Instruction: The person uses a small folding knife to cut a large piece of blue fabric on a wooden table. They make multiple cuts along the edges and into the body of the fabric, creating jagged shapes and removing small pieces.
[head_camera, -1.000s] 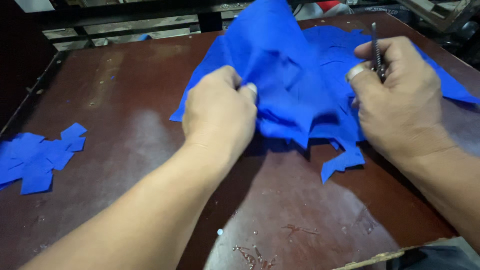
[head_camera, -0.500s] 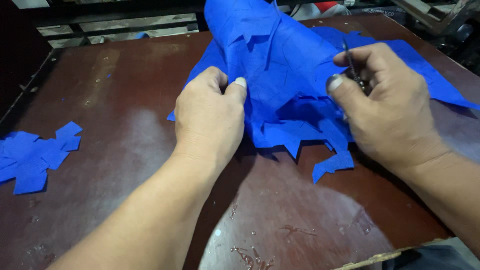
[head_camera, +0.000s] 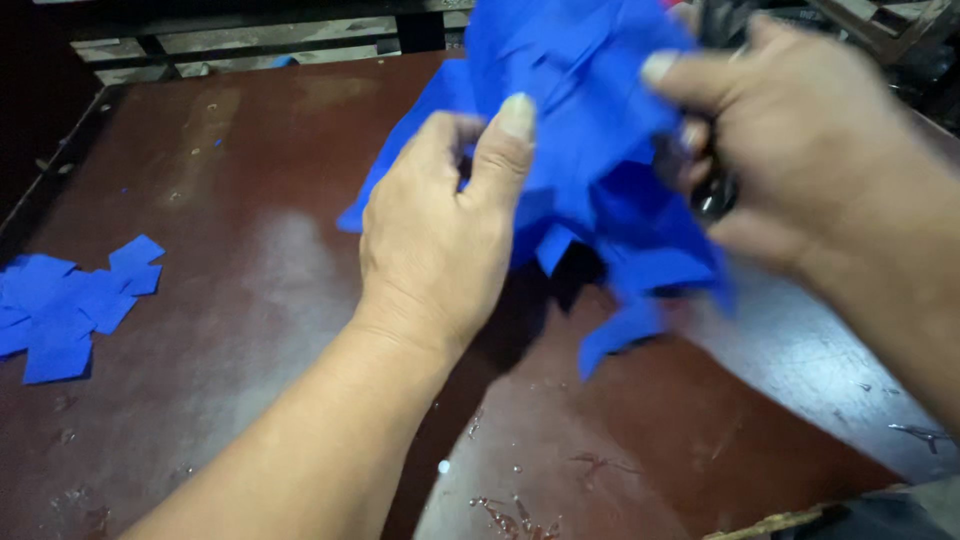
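In the head view, the blue cloth is lifted above the dark brown table in the upper middle of the frame, ragged flaps hanging toward the wood. It looks light, limp and thin, likely to sag and fold wherever unsupported, so a pinch near an edge seems the surest hold. The left hand is closed on a fold, thumb pressed against the fabric. The right hand, blurred, curls around the cloth's right side and grips a dark tool, probably scissors. Cut blue pieces lie at the left edge, well apart. Bare tabletop spreads below and left; the near edge runs lower right.
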